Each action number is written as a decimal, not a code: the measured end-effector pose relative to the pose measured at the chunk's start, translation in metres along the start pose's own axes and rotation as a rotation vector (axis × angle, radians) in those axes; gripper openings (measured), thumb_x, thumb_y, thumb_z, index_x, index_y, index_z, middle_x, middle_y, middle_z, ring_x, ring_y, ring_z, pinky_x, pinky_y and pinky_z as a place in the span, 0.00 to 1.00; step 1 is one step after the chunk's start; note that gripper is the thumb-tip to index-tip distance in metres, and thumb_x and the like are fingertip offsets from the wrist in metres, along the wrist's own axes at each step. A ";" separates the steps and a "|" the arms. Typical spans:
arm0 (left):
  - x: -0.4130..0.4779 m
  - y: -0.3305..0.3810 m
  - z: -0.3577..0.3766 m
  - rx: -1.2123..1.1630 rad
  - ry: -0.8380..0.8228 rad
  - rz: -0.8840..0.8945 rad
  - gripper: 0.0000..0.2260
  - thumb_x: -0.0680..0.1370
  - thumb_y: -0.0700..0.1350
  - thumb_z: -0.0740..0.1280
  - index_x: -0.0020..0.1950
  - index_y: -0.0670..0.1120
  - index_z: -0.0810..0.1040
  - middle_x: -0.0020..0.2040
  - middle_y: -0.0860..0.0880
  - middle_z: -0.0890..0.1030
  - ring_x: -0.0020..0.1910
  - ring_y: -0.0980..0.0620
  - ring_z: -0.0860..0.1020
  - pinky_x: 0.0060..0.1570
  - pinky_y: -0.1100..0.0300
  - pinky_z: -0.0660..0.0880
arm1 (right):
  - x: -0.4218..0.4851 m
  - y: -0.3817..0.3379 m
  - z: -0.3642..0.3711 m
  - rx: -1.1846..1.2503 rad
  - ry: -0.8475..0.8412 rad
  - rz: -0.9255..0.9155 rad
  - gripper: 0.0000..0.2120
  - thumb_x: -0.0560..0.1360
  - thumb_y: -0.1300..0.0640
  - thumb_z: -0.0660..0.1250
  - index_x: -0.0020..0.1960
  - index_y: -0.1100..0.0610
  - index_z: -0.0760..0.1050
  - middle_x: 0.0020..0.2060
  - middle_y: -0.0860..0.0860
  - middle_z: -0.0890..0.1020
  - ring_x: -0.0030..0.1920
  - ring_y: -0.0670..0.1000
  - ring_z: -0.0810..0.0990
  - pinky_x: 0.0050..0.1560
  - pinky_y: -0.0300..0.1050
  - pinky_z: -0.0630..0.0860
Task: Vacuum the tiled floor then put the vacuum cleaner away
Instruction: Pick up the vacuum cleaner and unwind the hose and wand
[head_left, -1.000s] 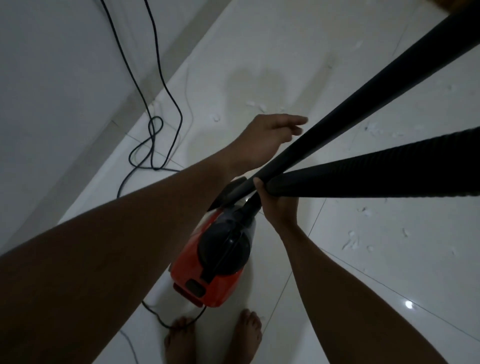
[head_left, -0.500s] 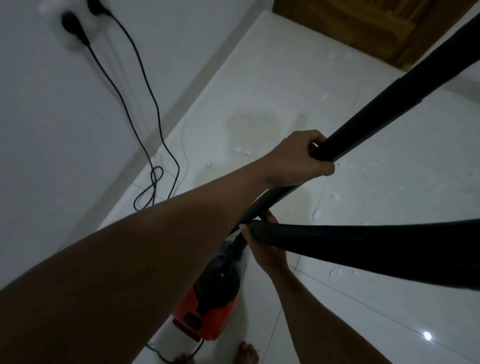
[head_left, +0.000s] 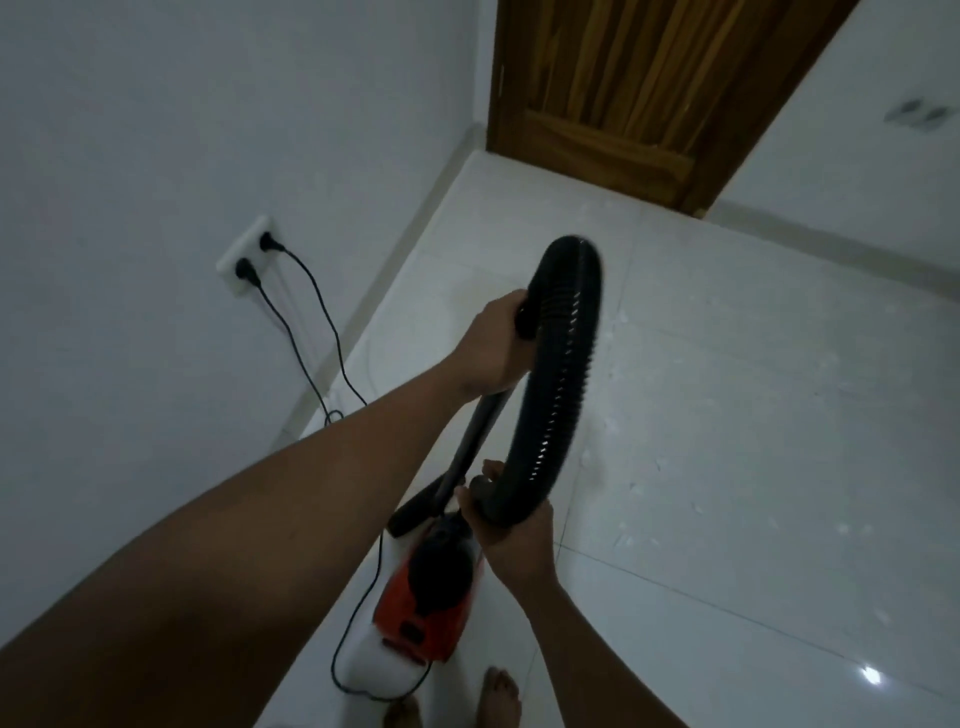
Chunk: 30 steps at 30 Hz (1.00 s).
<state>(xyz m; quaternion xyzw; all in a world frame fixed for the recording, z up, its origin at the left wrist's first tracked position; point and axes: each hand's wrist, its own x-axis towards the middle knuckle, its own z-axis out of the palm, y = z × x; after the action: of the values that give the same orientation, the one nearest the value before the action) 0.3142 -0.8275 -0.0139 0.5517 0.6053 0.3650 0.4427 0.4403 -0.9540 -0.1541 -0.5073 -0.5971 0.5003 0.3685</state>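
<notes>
Our left grip (head_left: 492, 349) curls round the black wand (head_left: 475, 436) at its top, and our right grip (head_left: 514, 535) clasps the lower end of the ribbed hose (head_left: 566, 364) arching between them. Beneath them the red vacuum cleaner (head_left: 421, 613) sits on the tiled floor (head_left: 753, 415), by our bare feet (head_left: 501, 696).

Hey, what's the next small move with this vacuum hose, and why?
Probably push the lower end of the hose down toward the red vacuum with the right hand, while the left hand steadies the top. The hose arches between both hands, and white scraps dot the tiles.
</notes>
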 end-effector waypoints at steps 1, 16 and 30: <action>-0.012 0.006 -0.007 0.014 -0.009 -0.031 0.06 0.76 0.37 0.71 0.45 0.42 0.74 0.47 0.38 0.81 0.45 0.41 0.79 0.51 0.44 0.79 | -0.011 -0.016 -0.005 0.003 -0.012 0.022 0.16 0.71 0.55 0.80 0.51 0.42 0.77 0.48 0.33 0.83 0.50 0.39 0.84 0.49 0.29 0.78; -0.173 0.050 -0.036 -0.830 -0.154 -0.731 0.20 0.83 0.51 0.56 0.70 0.41 0.72 0.56 0.35 0.76 0.48 0.38 0.78 0.55 0.45 0.75 | -0.135 -0.183 -0.024 0.059 -0.112 0.190 0.31 0.75 0.29 0.60 0.47 0.59 0.80 0.42 0.61 0.84 0.42 0.56 0.84 0.47 0.57 0.81; -0.285 0.053 -0.022 -0.463 -0.018 -0.801 0.17 0.77 0.51 0.66 0.50 0.36 0.80 0.39 0.40 0.81 0.32 0.44 0.79 0.39 0.54 0.76 | -0.123 -0.193 -0.008 0.572 -0.169 1.011 0.39 0.81 0.31 0.52 0.76 0.63 0.66 0.56 0.63 0.82 0.48 0.60 0.84 0.41 0.54 0.82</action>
<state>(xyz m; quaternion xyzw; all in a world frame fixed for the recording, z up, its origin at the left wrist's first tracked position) 0.3114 -1.1026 0.0806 0.1642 0.6695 0.2858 0.6657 0.4286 -1.0689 0.0433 -0.5682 -0.1495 0.7938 0.1575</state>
